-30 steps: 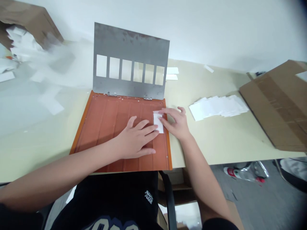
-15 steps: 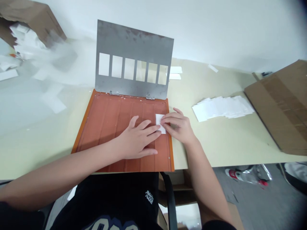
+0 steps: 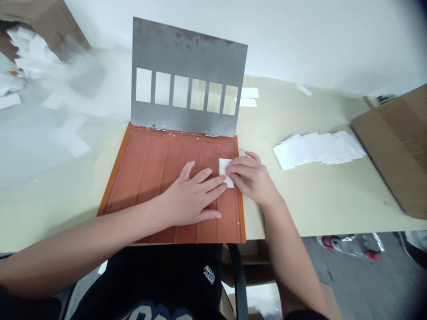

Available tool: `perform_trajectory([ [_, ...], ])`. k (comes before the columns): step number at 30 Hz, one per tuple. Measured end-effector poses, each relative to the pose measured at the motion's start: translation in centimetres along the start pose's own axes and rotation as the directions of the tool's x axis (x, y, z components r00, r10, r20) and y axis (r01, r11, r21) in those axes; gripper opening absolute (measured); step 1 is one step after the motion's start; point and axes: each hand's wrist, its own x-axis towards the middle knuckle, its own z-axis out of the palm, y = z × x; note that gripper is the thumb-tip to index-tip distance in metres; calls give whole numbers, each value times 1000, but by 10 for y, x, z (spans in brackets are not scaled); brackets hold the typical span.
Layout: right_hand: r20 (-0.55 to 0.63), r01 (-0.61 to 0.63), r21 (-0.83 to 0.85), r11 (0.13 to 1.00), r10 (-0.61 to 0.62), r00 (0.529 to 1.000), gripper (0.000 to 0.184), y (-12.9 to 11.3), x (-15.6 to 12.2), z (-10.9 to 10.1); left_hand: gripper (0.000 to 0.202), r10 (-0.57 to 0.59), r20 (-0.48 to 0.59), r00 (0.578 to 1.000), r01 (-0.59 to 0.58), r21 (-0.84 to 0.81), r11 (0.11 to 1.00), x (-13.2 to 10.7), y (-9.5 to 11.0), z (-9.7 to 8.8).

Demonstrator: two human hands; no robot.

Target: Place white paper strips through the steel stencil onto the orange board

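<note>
A small white card (image 3: 222, 166) lies near the right edge of a reddish-orange board (image 3: 147, 155) with shallow grooves. My left hand (image 3: 190, 198) reaches across the board from the left, fingers spread, and its fingertips touch the card. From the right, my right hand (image 3: 251, 178) has its thumb and fingers pinched together on the card, hiding part of it. Hinged to the board's far edge, a grey metal plate (image 3: 187, 51) stands raised, with a row of rectangular windows cut through it.
A fanned stack of white cards (image 3: 316, 149) lies to the right, beside a cardboard box (image 3: 393, 146). Two white strips (image 3: 248, 98) sit behind the plate. At the back left, white pieces (image 3: 30, 49) spill from another box (image 3: 50, 22), near hazy plastic sheeting (image 3: 96, 80).
The view has shifted slightly. Both hands keep nearly the same place on the card, and the board and raised plate have not visibly moved.
</note>
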Motion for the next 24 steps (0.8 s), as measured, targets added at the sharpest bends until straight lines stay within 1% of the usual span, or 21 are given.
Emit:
perform_trajectory([
  [7, 29, -26, -29, 999, 27, 999, 21, -2, 0, -1, 62, -8, 26, 1000, 8, -5, 1000, 1, 1, -2],
  [11, 26, -21, -40, 999, 22, 999, 22, -2, 0, -1, 62, -11, 27, 1000, 12, -7, 1000, 0, 2, -2],
  [16, 56, -42, -53, 998, 45, 997, 22, -3, -1, -1, 61, -7, 18, 1000, 8, -11, 1000, 0, 2, -2],
  [24, 27, -67, -19, 998, 67, 997, 18, -5, 0, -2, 65, 13, -10, 1000, -12, 21, 1000, 0, 3, 0],
])
